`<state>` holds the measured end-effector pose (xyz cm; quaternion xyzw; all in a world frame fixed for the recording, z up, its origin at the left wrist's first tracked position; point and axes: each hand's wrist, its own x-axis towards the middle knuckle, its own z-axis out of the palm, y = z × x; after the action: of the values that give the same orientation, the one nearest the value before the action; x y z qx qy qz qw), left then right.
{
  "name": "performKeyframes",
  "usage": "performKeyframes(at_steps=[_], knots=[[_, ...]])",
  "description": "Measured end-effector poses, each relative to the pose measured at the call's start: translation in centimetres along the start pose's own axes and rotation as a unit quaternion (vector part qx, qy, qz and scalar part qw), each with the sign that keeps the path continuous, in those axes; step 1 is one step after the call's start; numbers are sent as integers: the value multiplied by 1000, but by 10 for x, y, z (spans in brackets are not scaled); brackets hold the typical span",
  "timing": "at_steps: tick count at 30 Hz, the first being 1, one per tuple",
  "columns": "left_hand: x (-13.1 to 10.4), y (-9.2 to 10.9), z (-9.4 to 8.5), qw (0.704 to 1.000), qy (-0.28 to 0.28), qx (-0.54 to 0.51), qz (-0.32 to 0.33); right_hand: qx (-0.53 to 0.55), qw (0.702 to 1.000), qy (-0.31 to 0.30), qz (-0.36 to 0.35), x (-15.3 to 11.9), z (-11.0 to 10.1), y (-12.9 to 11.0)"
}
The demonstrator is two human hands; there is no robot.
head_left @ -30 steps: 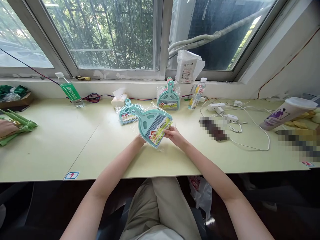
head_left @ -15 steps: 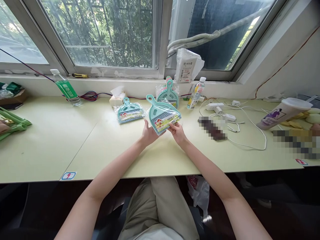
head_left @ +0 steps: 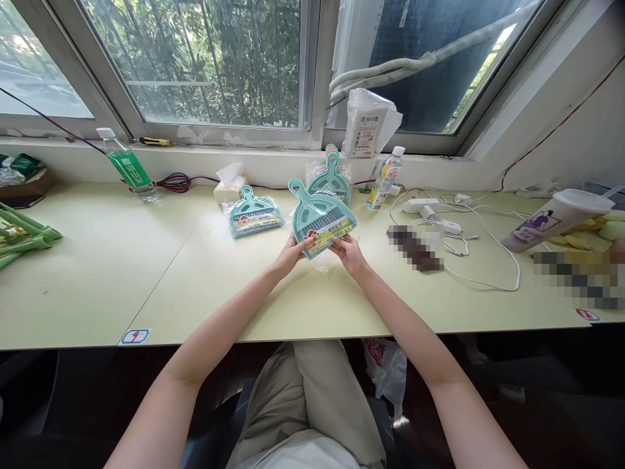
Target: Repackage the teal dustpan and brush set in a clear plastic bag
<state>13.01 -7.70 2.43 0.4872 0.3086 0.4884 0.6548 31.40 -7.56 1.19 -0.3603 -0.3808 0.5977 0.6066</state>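
Note:
Between my two hands is a teal dustpan and brush set [head_left: 319, 218] in clear plastic wrap, its handle tilted up to the left and a printed label across its lower part. My left hand [head_left: 291, 254] pinches its lower left edge. At the lower right edge, the fingers of my right hand [head_left: 348, 253] are closed on it. A second wrapped dustpan set [head_left: 254, 215] lies on the table left of my left hand. Behind the held one, more wrapped dustpan sets [head_left: 333, 172] stand stacked against the wall, partly hidden.
A green-labelled bottle [head_left: 129, 166] and a tissue pack [head_left: 229, 182] stand by the wall on the left. Right of the stack are another bottle [head_left: 385, 178], white chargers with cables [head_left: 422, 207], a blurred dark object [head_left: 416, 247] and a tilted drink cup [head_left: 556, 218].
My left hand has shifted its hold, its thumb now over the front of the dustpan set's lower left edge. The set is turned slightly more upright, with loose wrap showing below it.

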Motion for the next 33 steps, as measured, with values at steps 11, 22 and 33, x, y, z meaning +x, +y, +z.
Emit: performKeyframes(at_steps=[11, 22, 33], knots=[[1, 2, -3, 997, 47, 58, -8, 0, 999, 6, 37, 5, -3, 5], [10, 10, -22, 994, 93, -56, -32, -239, 965, 89, -67, 11, -28, -22], [18, 16, -47, 979, 141, -110, -100, -534, 774, 12, -339, 9, -31, -21]])
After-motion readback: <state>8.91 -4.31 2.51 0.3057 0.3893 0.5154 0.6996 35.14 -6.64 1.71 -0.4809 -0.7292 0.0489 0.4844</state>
